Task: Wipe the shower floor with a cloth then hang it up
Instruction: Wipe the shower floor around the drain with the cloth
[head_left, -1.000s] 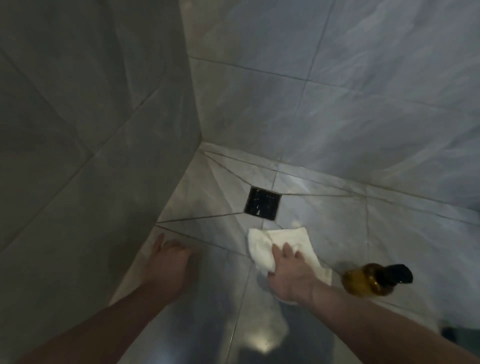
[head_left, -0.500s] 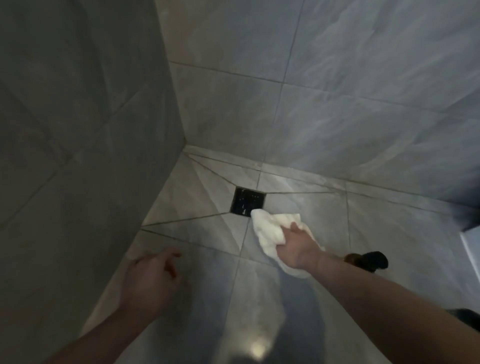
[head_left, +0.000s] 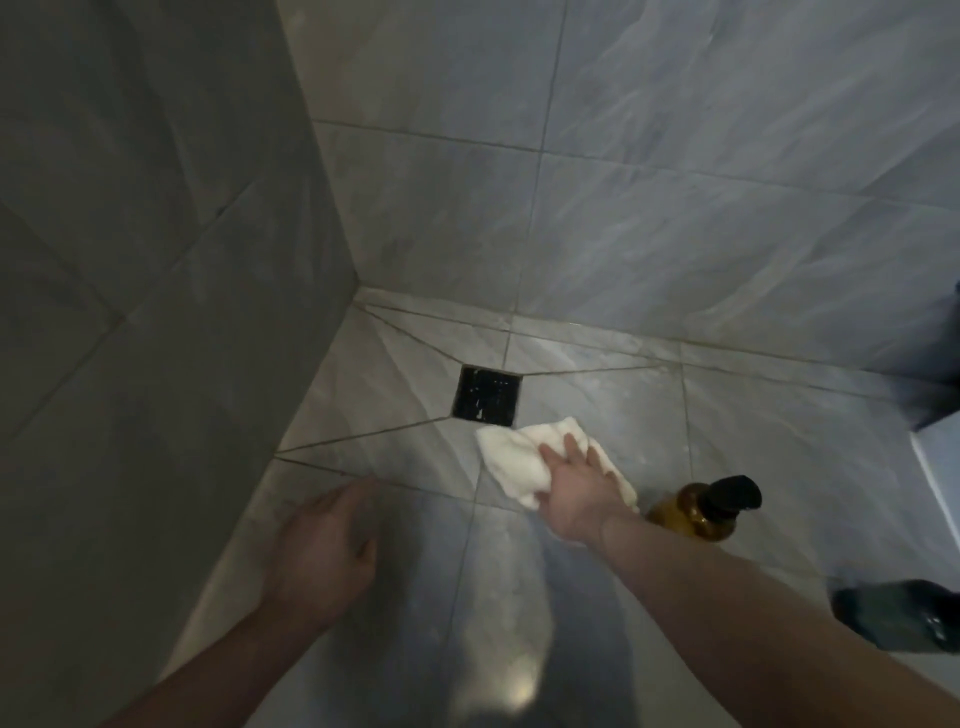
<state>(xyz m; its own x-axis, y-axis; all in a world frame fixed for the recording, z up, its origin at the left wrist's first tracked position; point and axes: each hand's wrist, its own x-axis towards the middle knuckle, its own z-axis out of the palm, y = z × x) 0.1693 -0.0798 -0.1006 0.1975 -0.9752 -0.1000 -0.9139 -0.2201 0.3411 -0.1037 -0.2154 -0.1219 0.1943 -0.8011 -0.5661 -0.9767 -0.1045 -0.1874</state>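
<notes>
The white cloth (head_left: 524, 457) lay bunched on the shower floor (head_left: 597, 395), just near and right of the square black drain (head_left: 487, 399), one corner almost touching the drain's edge. Your right hand (head_left: 579, 488) was flat on top of it, fingers spread and pressing down rather than gripping, so the cloth was pinned under your palm, not clenched. Your left hand (head_left: 324, 551) was off to the near left, fingers loosely curled and holding nothing; I could not tell whether it was resting on the tile or just above it.

A brown pump bottle (head_left: 701, 506) stood just right of your right wrist, close enough to get knocked by a wide stroke to that side. A dark shape (head_left: 904, 623) sat at the near right edge, too blurred to name.

The wiping looked to be in hand, with the hanging not yet begun. To do this step well, you wanted the cloth spread flatter under your palm, since the bunched fold covered little tile. Even pressure and overlapping strokes toward the drain would have pushed any water where it could run off. Working the far corner and the grout lines, then sweeping back toward yourself, would have kept you off cleaned tile. Moving the bottle aside first would have cleared that patch.
</notes>
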